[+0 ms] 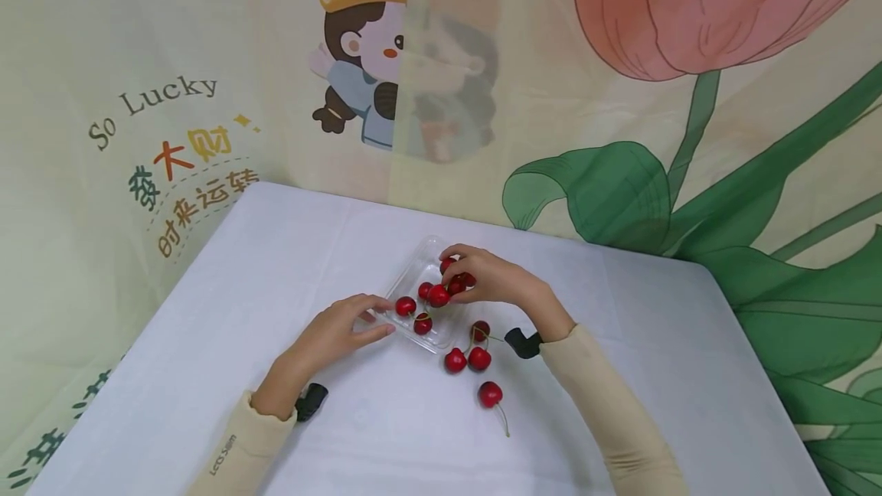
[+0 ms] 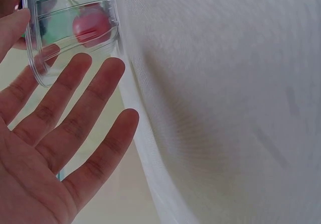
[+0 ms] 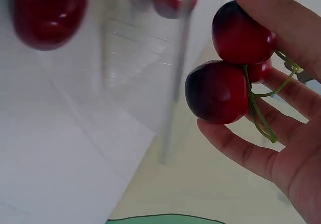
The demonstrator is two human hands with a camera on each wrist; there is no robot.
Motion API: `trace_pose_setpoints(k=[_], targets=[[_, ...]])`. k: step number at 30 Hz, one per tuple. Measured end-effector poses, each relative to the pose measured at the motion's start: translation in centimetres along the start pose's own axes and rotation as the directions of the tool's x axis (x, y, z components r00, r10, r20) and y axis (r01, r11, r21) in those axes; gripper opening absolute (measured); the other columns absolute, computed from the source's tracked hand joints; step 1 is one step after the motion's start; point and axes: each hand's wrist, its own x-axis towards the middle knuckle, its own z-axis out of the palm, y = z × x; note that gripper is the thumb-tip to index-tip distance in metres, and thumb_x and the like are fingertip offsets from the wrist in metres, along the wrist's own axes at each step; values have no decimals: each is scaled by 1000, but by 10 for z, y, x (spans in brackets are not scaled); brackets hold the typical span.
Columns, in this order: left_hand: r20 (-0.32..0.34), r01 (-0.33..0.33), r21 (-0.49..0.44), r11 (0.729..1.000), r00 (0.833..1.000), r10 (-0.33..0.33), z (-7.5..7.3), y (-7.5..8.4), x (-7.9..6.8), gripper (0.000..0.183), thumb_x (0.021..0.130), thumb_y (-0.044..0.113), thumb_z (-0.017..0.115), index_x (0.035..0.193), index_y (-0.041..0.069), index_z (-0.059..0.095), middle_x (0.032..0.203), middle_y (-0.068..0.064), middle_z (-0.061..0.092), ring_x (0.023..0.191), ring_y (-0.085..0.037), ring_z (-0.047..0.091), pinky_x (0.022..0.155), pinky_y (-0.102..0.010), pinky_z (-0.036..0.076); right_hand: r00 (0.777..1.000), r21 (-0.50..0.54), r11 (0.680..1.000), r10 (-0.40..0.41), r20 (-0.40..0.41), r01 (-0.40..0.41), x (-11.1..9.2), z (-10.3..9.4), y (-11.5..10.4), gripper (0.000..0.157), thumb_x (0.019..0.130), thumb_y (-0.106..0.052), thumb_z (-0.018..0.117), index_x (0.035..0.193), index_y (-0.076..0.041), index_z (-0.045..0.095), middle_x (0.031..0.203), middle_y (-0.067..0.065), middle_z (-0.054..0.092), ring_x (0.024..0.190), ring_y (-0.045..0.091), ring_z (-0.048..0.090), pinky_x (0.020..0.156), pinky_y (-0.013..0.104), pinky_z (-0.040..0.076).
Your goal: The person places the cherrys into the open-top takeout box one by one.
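A clear plastic box (image 1: pixel 422 268) stands on the white-covered table, with several red cherries (image 1: pixel 405 306) inside it. My right hand (image 1: pixel 489 275) holds a bunch of dark red cherries (image 3: pixel 218 92) over the box's right side. Their green stems (image 3: pixel 261 111) trail toward the palm in the right wrist view. At the box's near left corner is my left hand (image 1: pixel 338 331), its fingers extended. Through the clear wall in the left wrist view, one fingertip shows behind the rim, and the thumb (image 2: pixel 12 30) lies beside it.
Several loose cherries (image 1: pixel 478 358) lie on the table to the near right of the box, one (image 1: pixel 490 394) closer to me with its stem outward. A printed cloth backdrop (image 1: pixel 455 190) rises behind the table's far edge. Black wrist straps (image 1: pixel 524 344) sit on both arms.
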Motion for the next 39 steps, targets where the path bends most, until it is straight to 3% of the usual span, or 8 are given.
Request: trace_pose_setpoints(k=[21, 39], targets=[[13, 5, -14, 1000, 1000, -5, -2, 1, -1, 37, 90, 32, 71, 122, 14, 65, 122, 0, 65, 100, -19, 65, 89, -43, 52, 997, -7, 1000, -13, 75, 13, 19, 31, 18, 22, 84, -12, 78, 105, -7, 74, 134, 18, 53, 119, 28, 53, 97, 33, 50], [19, 2, -15, 1000, 1000, -2, -1, 2, 0, 37, 91, 32, 70, 123, 15, 64, 122, 0, 65, 100, -19, 65, 89, -43, 52, 991, 5, 999, 34, 132, -35, 22, 36, 17, 26, 84, -12, 78, 109, -8, 72, 132, 15, 55, 116, 26, 54, 96, 33, 51]])
